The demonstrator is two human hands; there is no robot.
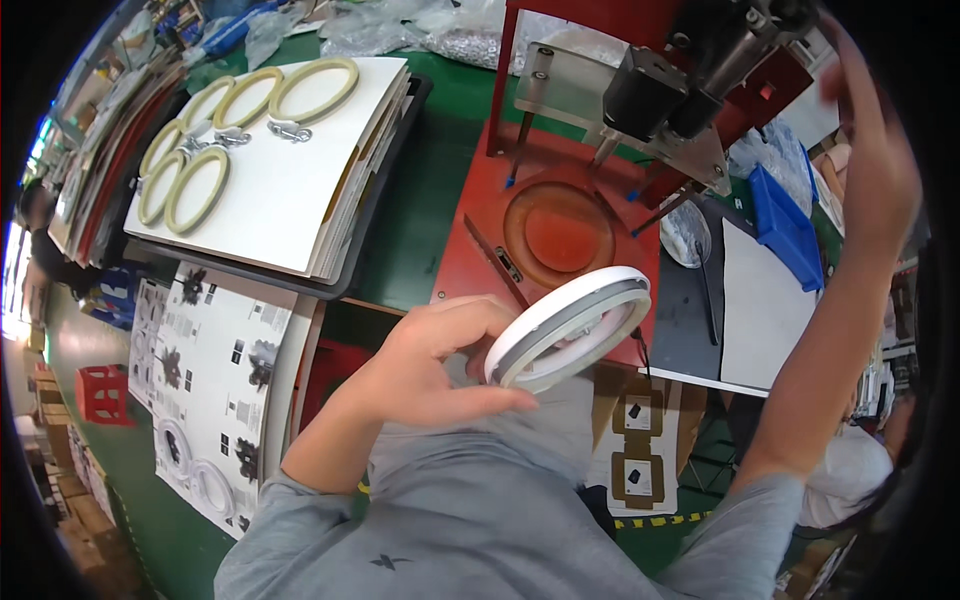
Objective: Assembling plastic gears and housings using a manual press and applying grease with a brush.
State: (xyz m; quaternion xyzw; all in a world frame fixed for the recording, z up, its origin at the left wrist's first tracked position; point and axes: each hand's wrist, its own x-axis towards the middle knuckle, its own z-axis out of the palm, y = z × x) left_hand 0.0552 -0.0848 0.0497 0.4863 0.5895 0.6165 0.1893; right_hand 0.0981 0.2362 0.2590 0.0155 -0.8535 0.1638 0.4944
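My left hand (440, 365) is closed round one side of a white ring-shaped housing (570, 325) with a grey band. It is held tilted in the air, just in front of the red press base (465, 265). A shallow round recess (560, 230) in that base has nothing lying in it. My right arm reaches up along the right side, and my right hand (880, 170) is raised beside the upper part of the press (690, 80). Its fingers are smeared by motion at the picture's rim, so I cannot tell whether they grip anything.
Left of the press, several cream rings (315, 90) with small metal parts lie on a stack of white boards (290, 190) in a black tray (350, 270). White rings (210, 485) rest on printed sheets lower left. A blue bin (785, 225) stands at the right.
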